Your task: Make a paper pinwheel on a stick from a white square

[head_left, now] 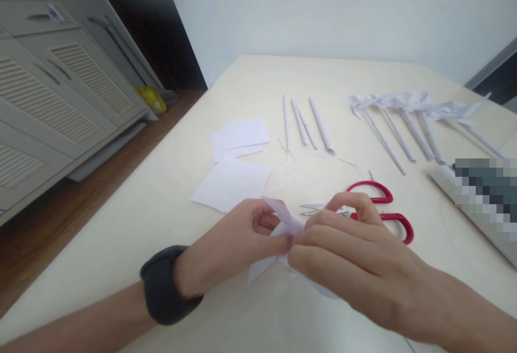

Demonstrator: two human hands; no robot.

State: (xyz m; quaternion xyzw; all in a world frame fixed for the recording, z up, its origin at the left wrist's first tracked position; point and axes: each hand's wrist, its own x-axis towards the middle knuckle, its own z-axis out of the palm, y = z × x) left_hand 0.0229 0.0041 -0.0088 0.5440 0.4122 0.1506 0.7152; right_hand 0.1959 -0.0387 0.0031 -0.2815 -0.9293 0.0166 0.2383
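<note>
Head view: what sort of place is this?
Probably a room in a home: a louvred cabinet stands by a wood-look floor, and scissors and paper sheets lie on a plain table.

Smooth matt paper [296, 226], shiny metal blades [311, 212]

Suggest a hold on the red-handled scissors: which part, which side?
Probably the near handle loop of the scissors, from above on the right. They lie flat with blades pointing left and both loops toward the right; the right grip partly hides them from the near side.
</note>
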